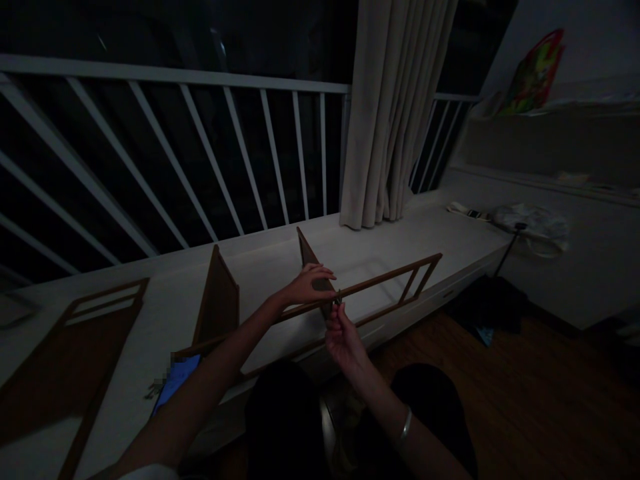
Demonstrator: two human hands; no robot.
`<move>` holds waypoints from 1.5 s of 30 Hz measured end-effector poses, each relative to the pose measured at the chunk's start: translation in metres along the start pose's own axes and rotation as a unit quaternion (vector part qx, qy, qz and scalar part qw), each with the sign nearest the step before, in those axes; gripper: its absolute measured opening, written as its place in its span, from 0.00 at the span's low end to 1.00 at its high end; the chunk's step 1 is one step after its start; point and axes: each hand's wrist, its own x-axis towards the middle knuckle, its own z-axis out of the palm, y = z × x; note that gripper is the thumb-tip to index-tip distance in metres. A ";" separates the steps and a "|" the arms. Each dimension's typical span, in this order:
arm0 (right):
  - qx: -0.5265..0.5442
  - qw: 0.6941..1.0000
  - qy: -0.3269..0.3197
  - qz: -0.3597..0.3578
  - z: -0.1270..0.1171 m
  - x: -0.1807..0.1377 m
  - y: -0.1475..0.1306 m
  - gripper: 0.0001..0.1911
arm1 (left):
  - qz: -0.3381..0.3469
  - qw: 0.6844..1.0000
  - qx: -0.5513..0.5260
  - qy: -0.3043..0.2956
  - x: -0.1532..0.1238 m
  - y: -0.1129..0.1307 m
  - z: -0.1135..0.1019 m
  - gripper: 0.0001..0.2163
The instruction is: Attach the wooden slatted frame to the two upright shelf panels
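A brown wooden frame (380,277) with a ladder-like end lies on its side on the white ledge, with upright boards joined to it. My left hand (307,283) is at the right-hand upright board (307,248), its thumb and fingers around the board near the frame's upper rail. Just below, my right hand (343,337) pinches a small metal piece (339,298) against that rail. The dim light hides its exact kind. Farther left stands another upright board (219,300) of the same piece.
Another brown wooden panel (95,333) lies on the white ledge (270,267) at left. A lit blue screen (177,380) is beside my left forearm. White railings (240,153) and a curtain (385,113) stand behind. A bag (533,223) lies at far right, dark cloth (493,307) on the floor.
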 end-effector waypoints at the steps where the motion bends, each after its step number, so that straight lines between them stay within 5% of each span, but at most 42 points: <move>1: 0.009 1.000 -0.003 0.004 0.002 -0.001 -0.001 0.04 | 0.000 1.000 0.000 -0.001 0.000 0.001 0.000 0.20; 6: -0.022 1.000 0.000 -0.016 0.009 -0.005 -0.007 0.03 | 0.007 1.000 0.011 0.003 0.000 0.000 0.000 0.19; 10: -0.127 0.986 0.041 -0.105 0.008 -0.005 -0.003 0.08 | 0.003 1.000 0.011 -0.001 -0.001 -0.002 0.000 0.20; 19: -0.447 0.858 0.023 -0.251 -0.007 0.000 -0.009 0.17 | 0.001 1.000 0.008 0.001 -0.001 -0.003 0.000 0.21; 23: -0.499 0.823 0.010 -0.271 -0.008 0.001 -0.013 0.17 | 0.009 1.000 0.010 -0.001 -0.001 -0.004 -0.001 0.20; 29: -0.449 0.857 0.001 -0.252 -0.008 0.001 -0.009 0.15 | 0.004 1.000 0.009 0.004 -0.001 -0.005 0.002 0.20; 37: -0.115 0.992 -0.003 -0.048 -0.004 -0.002 -0.002 0.08 | 0.004 1.000 0.004 0.001 -0.001 -0.003 0.001 0.19; 41: 0.039 0.997 -0.040 0.044 0.002 -0.004 -0.002 0.05 | 0.006 1.000 0.011 -0.001 -0.001 -0.002 0.000 0.19; 45: 0.091 0.992 -0.060 0.064 0.003 -0.004 0.000 0.04 | 0.006 1.000 0.015 -0.003 -0.001 0.000 0.000 0.19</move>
